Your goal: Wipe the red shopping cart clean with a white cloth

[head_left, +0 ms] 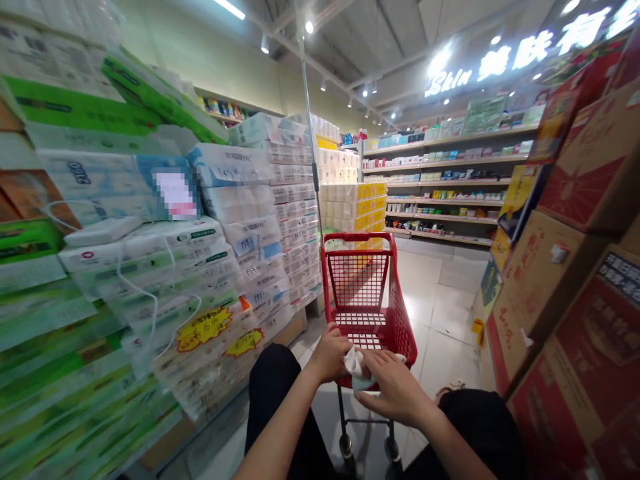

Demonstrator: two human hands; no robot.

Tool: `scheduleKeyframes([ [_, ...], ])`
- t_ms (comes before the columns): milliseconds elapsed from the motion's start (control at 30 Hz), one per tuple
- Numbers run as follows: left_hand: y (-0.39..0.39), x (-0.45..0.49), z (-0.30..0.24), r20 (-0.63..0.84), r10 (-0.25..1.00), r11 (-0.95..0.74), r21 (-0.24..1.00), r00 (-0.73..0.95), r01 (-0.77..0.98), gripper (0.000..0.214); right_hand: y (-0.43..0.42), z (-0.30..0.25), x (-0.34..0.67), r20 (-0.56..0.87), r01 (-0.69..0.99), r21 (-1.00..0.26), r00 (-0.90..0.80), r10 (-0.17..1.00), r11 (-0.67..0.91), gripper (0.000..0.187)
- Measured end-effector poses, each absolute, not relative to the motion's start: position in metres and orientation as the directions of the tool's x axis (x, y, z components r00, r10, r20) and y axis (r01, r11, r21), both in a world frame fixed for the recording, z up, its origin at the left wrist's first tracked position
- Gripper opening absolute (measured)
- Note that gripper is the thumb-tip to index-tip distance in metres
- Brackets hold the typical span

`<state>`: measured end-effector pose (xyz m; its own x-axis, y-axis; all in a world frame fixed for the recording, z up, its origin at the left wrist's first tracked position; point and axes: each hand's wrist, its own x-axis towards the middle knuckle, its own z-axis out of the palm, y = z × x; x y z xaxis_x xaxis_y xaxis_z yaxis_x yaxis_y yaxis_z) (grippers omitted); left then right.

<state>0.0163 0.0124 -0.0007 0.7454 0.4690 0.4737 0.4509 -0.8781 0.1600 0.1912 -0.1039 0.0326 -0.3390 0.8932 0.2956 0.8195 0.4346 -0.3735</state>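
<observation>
One red cart, left hand gripping it, right hand holding white cloth

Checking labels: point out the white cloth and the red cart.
White cloth [353,361]: head view, on its crumpled left part.
Red cart [399,320]: head view, on its right side wall.

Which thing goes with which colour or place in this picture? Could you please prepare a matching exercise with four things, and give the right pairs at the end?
Column 1
1. Shopping cart
2. Crumpled cloth or tissue
3. Starburst price signs
4. Cardboard boxes

Column 2
A. Yellow, on the wrapped packs at the left
B. Stacked along the right side of the picture
C. Red, with mesh walls
D. White, partly covered by the right hand

Right pairs: 1-C, 2-D, 3-A, 4-B
</observation>
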Motion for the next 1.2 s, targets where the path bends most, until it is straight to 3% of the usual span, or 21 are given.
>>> scheduleKeyframes([
  [167, 0.020, 0.012, -0.003, 0.466, 0.466, -0.877, 0.129, 0.752, 0.463, 0.022, -0.087, 0.022, 0.191, 0.263, 0.852, -0.449, -0.162, 0.951, 0.269, 0.033],
  [400, 0.022, 0.008, -0.004, 0.483, 0.455, -0.881, 0.119, 0.748, 0.459, 0.018, -0.070, -0.002, 0.186, 0.396, 0.914, -0.208, -0.247, 0.884, 0.348, 0.024],
  [567, 0.021, 0.006, -0.006, 0.468, 0.464, -0.878, 0.130, 0.752, 0.461, 0.018, -0.071, -0.006, 0.189, 0.449, 0.919, -0.151, -0.265, 0.853, 0.365, 0.025],
  [933, 0.025, 0.002, 0.000, 0.432, 0.489, -0.864, 0.118, 0.758, 0.490, 0.041, -0.077, -0.022, 0.274, 0.616, 0.915, 0.008, -0.322, 0.719, 0.403, 0.023],
  [1200, -0.007, 0.028, 0.008, 0.382, 0.613, -0.756, 0.028, 0.692, 0.654, 0.023, -0.077, -0.021, 0.217, 0.593, 0.968, -0.044, -0.173, 0.786, 0.247, 0.019],
])
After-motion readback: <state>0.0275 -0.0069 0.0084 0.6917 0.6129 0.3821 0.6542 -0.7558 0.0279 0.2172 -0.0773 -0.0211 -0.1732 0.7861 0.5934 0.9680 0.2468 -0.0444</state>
